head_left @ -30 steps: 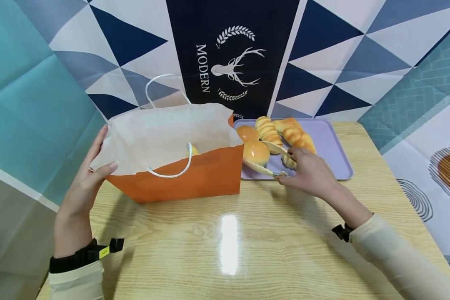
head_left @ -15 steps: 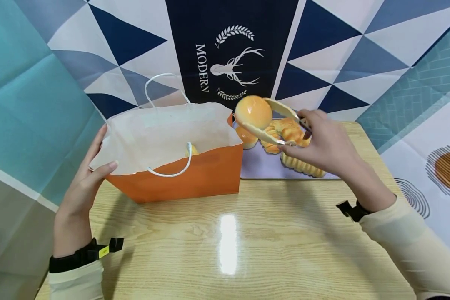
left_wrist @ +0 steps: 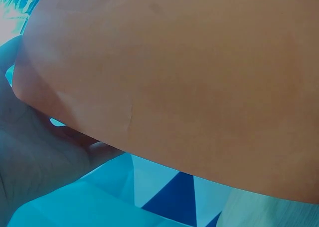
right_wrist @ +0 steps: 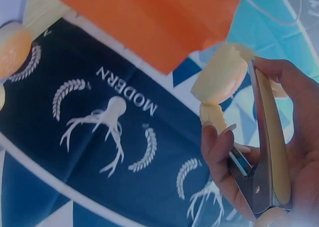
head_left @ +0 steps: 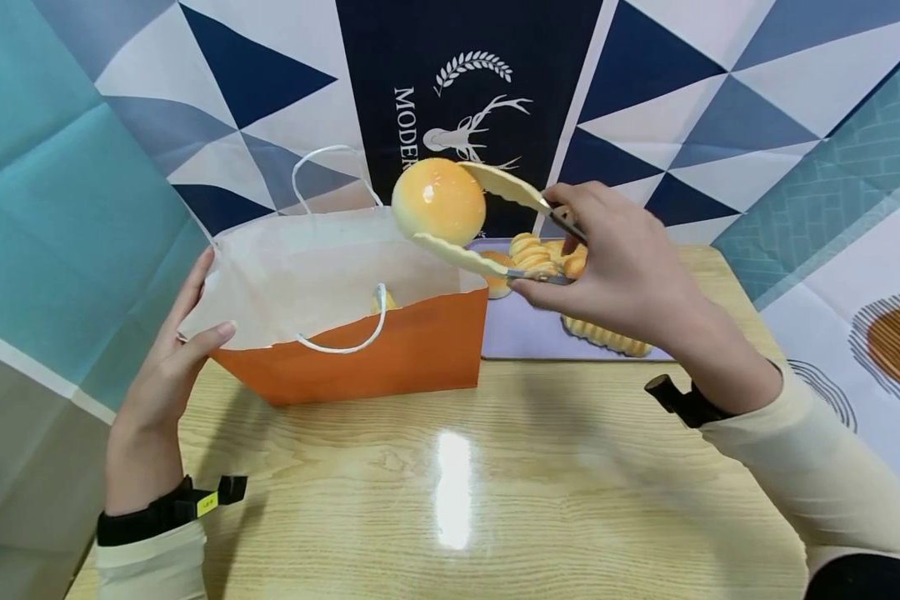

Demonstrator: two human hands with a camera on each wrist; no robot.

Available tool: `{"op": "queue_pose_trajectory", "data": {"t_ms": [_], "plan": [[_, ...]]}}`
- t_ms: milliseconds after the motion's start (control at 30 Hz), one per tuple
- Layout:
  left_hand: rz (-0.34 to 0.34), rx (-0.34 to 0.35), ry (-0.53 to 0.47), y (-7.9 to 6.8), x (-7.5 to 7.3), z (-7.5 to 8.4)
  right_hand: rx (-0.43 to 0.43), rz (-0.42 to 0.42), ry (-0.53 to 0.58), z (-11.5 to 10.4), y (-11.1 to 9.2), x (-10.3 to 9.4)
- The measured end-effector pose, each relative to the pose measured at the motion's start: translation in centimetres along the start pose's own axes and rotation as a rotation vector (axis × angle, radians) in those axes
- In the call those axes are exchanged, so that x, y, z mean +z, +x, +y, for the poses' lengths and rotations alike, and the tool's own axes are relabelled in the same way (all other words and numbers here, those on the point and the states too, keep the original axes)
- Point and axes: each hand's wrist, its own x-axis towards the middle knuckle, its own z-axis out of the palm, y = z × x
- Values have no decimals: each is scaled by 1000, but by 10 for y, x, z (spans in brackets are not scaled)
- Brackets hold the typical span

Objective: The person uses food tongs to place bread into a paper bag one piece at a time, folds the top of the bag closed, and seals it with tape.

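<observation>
bagging of a round golden bun [head_left: 438, 202] is judged under way: near the open mouth of an orange paper bag [head_left: 420, 350] it is clamped in cream-tipped metal tongs [head_left: 465, 256], grasped by the right hand [head_left: 630, 262]. the bag's rim is gripped by the left hand [head_left: 167, 358]. lowering, then release, seems called for. a pale wood-grain table [head_left: 330, 500] is backed by a blue-and-white geometric wall hanging [head_left: 255, 67].

Triangles everywhere across the back, as patterned fabric [head_left: 255, 67] in navy, grey-blue and white flanks a near-black panel [head_left: 390, 42] sporting a white antlered deer head [head_left: 441, 140] and sideways lettering [head_left: 405, 117]! Teal sheeting [head_left: 37, 167] fills the left, faint brickwork print [head_left: 877, 150] the right, and a bright streak of light [head_left: 453, 492] gleams off the glossy wood-grain table [head_left: 330, 500].
</observation>
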Motion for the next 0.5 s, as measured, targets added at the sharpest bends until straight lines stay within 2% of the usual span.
{"op": "queue_pose_trajectory", "data": {"t_ms": [233, 500], "plan": [[-1, 1, 5, -1, 1, 1, -7, -38, 12, -11, 7, 16], [1, 5, 9, -1, 1, 2, -8, -64, 2, -12, 10, 21]]}}
